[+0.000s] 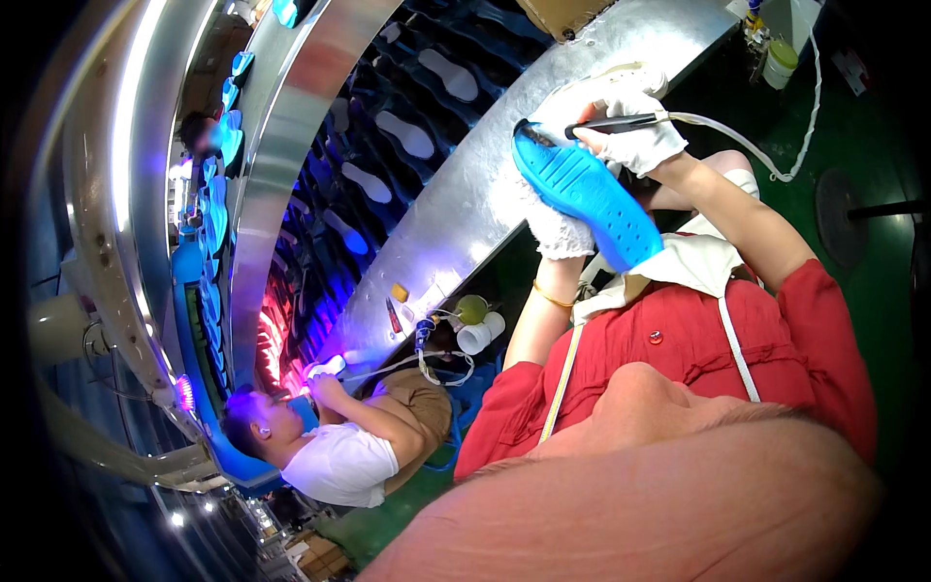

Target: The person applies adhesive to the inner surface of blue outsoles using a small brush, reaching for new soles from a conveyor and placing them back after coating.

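Remotely, I see the left hand (560,227) clasping a blue shoe form (586,186), the right hand (640,136) gripping a black tool (621,124) near its toe.

One blue foot form (590,197) and one black pen-like tool (621,124) show, with two white gloves (645,144). One metal tabletop (427,238) carries one small yellow block (400,292). Beyond it, four pale soles (404,135) stand out clearly; others there are too dim to count. The blue pieces (217,218) farther left number several, overlapping too much for a sure count. There are two white cups (474,339), one green ball-like thing (471,309), one cardboard box (567,14) at the top edge, one yellow bracelet (552,296) and one seated co-worker (344,456).
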Available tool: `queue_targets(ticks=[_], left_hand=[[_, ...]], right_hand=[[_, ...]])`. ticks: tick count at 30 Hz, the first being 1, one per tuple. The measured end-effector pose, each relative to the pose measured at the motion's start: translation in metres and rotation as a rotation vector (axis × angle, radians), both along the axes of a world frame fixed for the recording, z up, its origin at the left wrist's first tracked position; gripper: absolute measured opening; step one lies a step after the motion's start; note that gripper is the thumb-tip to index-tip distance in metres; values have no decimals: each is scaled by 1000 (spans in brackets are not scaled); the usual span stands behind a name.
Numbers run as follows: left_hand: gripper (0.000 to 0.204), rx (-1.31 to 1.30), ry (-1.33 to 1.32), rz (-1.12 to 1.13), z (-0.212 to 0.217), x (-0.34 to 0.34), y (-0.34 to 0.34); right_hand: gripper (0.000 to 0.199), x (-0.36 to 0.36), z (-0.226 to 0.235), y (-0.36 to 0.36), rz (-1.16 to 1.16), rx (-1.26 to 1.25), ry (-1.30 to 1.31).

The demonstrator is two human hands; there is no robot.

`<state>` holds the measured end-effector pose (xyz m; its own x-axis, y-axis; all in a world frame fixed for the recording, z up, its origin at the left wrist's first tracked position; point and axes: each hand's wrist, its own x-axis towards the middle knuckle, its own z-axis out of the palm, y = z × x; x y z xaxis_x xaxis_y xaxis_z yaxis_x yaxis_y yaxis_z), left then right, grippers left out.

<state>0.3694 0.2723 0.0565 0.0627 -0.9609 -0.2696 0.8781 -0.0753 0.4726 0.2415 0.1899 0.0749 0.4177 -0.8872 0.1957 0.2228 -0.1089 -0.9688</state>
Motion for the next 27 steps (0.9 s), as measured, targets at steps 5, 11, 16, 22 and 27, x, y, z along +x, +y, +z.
queue_targets(ticks=[5, 11, 16, 22, 27], left_hand=[[82, 46, -51, 92, -17, -2, -7], [82, 68, -143, 162, -21, 11, -11], [81, 1, -355, 187, -35, 30, -9], [75, 10, -227, 115, 0, 24, -1], [78, 13, -195, -63, 4, 28, 9]], right_hand=[[16, 3, 3, 15, 3, -318, 32], [21, -8, 8, 18, 172, 133, -28], [16, -8, -6, 27, 134, -439, -76], [14, -17, -16, 39, 124, -296, 19], [15, -28, -17, 46, 309, 9, 11]])
